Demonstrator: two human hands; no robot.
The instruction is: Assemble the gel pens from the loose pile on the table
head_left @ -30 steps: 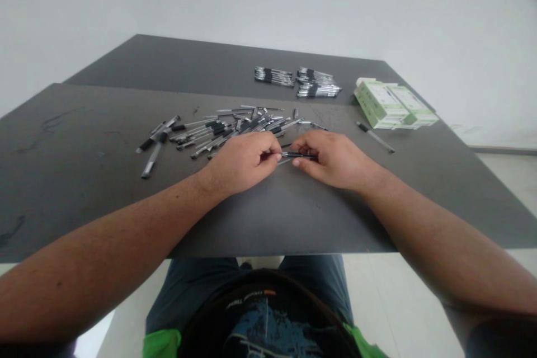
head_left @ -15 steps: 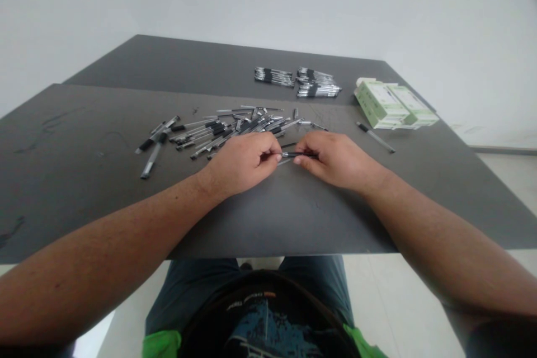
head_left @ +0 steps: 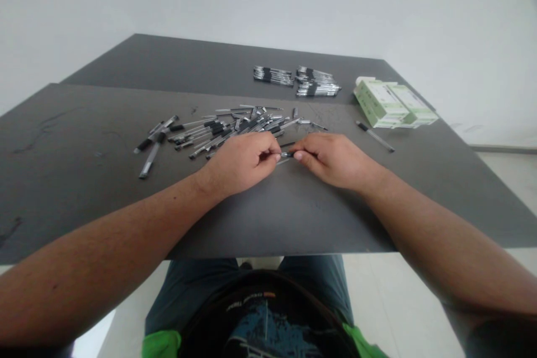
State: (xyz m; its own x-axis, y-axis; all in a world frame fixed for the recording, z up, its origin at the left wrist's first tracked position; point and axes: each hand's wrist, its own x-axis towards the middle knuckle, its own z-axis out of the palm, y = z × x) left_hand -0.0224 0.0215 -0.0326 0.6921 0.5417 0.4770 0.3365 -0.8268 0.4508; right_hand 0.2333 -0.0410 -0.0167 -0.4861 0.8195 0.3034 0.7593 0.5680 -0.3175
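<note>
Both of my hands meet over the grey table, closed on one pen point(head_left: 286, 154) held crosswise between them. Thumb and fingertips of my left hand point(head_left: 247, 161) pinch its left part, which is mostly hidden. My right hand point(head_left: 331, 158) grips the dark right part. Only a short metallic and black stretch shows between the fingers. A clear thin tube point(head_left: 283, 161) lies just below the pen. Behind my left hand spreads a loose pile of pen parts point(head_left: 218, 130), with clear barrels, black grips and thin refills.
Bundles of pens point(head_left: 273, 76) and more pens point(head_left: 318, 83) lie toward the back. Green-and-white boxes point(head_left: 384, 103) stand at the right, with a single pen point(head_left: 375, 136) in front. Several pens point(head_left: 153, 154) lie crossed at the left. The table's front edge point(head_left: 277, 255) is near my lap.
My right hand has shifted slightly left along the pen, so less of it shows between my hands. My left hand stays nearly in place.
</note>
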